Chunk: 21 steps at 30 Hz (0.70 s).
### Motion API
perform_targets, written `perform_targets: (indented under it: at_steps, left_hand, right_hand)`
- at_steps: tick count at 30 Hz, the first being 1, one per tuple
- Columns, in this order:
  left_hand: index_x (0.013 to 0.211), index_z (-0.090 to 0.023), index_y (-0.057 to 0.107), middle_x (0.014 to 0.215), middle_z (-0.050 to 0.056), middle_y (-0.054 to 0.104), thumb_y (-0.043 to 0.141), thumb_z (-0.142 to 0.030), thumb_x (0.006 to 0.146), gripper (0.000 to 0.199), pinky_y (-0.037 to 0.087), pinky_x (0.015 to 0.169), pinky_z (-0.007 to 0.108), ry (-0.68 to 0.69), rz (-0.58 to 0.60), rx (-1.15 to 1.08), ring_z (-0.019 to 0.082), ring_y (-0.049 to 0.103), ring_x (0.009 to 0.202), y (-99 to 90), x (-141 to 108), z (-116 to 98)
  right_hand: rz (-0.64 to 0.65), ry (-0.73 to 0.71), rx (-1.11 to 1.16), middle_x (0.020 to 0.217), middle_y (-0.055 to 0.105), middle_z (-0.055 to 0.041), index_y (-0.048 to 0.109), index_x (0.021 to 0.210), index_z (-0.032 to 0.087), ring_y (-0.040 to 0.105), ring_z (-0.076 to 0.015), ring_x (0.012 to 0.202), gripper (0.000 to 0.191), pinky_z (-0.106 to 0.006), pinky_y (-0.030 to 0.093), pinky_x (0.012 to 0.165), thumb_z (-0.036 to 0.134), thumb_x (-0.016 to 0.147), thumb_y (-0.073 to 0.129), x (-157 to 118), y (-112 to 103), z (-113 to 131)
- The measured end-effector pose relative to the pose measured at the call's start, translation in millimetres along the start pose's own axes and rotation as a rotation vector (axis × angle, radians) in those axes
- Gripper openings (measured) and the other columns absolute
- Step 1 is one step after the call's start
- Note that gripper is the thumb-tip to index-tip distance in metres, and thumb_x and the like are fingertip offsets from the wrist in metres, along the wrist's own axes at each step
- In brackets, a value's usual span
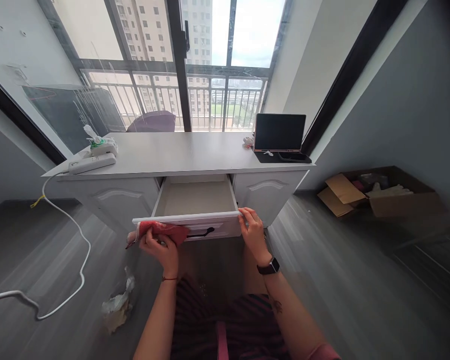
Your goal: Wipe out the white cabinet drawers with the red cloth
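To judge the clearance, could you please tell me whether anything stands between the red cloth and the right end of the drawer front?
Yes: the dark handle on the drawer front, just beside the red cloth in the left hand, lies between them, and the right hand holds that end.

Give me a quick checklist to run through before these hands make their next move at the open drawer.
1. Left hand has the red cloth against the drawer front: ok.
2. Right hand touches the front's right corner: ok.
3. Drawer stands pulled out: ok.
4. Black handle wholly uncovered: cannot tell, the cloth reaches its left end.
5. White cable away from both hands: ok, it runs off to the left.
6. Floor free of litter: not ok, a crumpled bag lies there.
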<state>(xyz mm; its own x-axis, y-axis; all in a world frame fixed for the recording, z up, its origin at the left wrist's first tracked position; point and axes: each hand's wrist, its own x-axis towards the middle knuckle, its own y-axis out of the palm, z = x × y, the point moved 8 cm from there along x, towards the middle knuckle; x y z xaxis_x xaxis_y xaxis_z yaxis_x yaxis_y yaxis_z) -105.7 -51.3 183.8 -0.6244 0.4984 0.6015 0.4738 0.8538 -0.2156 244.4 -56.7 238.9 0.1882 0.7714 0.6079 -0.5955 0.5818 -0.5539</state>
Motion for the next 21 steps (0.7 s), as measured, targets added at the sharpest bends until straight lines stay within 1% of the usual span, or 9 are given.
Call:
perform_targets:
  at_steps: [3,6,8,11,13,15,17,19,21]
  left_hand:
    - [0.146,-0.008,0.051,0.14,0.024,0.042,0.053,-0.031,0.091,0.059,0.042,0.112,0.054,0.016,0.111,0.011,0.035,0.044,0.135,-0.5,-5.6,1.2]
    - [0.152,-0.007,0.047,0.144,0.026,0.04,0.062,-0.044,0.088,0.075,0.04,0.115,0.057,0.058,0.223,0.032,0.039,0.042,0.14,0.3,-7.0,4.1]
    - [0.148,-0.008,0.052,0.145,0.026,0.041,0.067,-0.053,0.085,0.08,0.039,0.116,0.059,0.084,0.22,0.08,0.042,0.042,0.141,-2.8,-1.2,6.5]
    - [0.143,-0.012,0.057,0.155,0.027,0.038,0.071,-0.064,0.08,0.083,0.027,0.122,0.064,0.117,0.149,0.159,0.045,0.034,0.149,-7.8,11.6,6.6]
    - [0.152,-0.008,0.046,0.165,0.031,0.027,0.067,-0.067,0.082,0.094,0.019,0.125,0.065,0.131,0.202,0.128,0.046,0.021,0.156,-0.2,14.3,4.6]
    - [0.161,0.001,0.024,0.17,0.035,0.012,0.058,-0.067,0.087,0.106,0.013,0.127,0.064,0.108,0.308,0.061,0.045,0.007,0.161,13.2,9.2,3.3]
    - [0.163,0.006,0.007,0.171,0.036,-0.002,0.052,-0.064,0.091,0.11,0.008,0.129,0.063,0.05,0.36,0.018,0.042,-0.004,0.162,23.7,-1.1,2.2]
    - [0.163,0.006,0.0,0.172,0.034,-0.01,0.05,-0.062,0.093,0.109,0.003,0.129,0.061,-0.003,0.372,0.0,0.04,-0.011,0.161,31.7,-14.2,-2.0]
    - [0.163,0.005,-0.003,0.172,0.033,-0.012,0.048,-0.06,0.095,0.108,0.003,0.129,0.061,-0.037,0.388,-0.015,0.039,-0.013,0.161,40.0,-28.8,-11.6]
  right_hand:
    - [-0.004,0.007,-0.025,0.122,0.073,-0.0127,0.071,0.121,0.02,0.067,-0.0285,0.114,0.039,-0.048,0.051,0.1,0.04,0.108,0.04,0.8,-0.1,0.9]
    - [-0.011,-0.004,-0.051,0.122,0.073,-0.0128,0.072,0.12,0.02,0.067,-0.0289,0.115,0.039,-0.049,0.05,0.102,0.04,0.108,0.04,1.8,-1.1,2.4]
    - [-0.003,-0.013,-0.064,0.122,0.073,-0.0128,0.072,0.12,0.02,0.066,-0.0292,0.117,0.038,-0.049,0.05,0.103,0.04,0.108,0.041,2.6,-2.4,3.5]
    - [0.035,-0.017,-0.072,0.123,0.073,-0.0123,0.071,0.122,0.02,0.067,-0.0288,0.117,0.035,-0.049,0.051,0.102,0.038,0.107,0.044,4.2,-4.0,5.3]
    - [0.052,-0.016,-0.07,0.124,0.073,-0.0122,0.071,0.123,0.02,0.067,-0.0281,0.117,0.034,-0.048,0.051,0.103,0.036,0.107,0.045,5.2,-5.0,6.5]
    - [0.055,-0.01,-0.065,0.124,0.073,-0.0125,0.071,0.123,0.02,0.067,-0.0275,0.116,0.034,-0.048,0.051,0.104,0.035,0.107,0.045,6.1,-5.3,6.5]
    - [0.056,-0.002,-0.056,0.124,0.072,-0.0128,0.071,0.122,0.02,0.067,-0.0272,0.117,0.033,-0.048,0.051,0.105,0.035,0.107,0.045,7.0,-3.9,5.0]
    - [0.048,0.01,-0.05,0.125,0.073,-0.0128,0.072,0.121,0.02,0.067,-0.0274,0.118,0.034,-0.049,0.05,0.106,0.035,0.107,0.045,8.3,-2.6,2.1]
    - [0.042,0.013,-0.047,0.123,0.074,-0.0124,0.073,0.119,0.021,0.066,-0.028,0.121,0.034,-0.05,0.049,0.107,0.036,0.107,0.045,9.9,-2.0,-0.4]
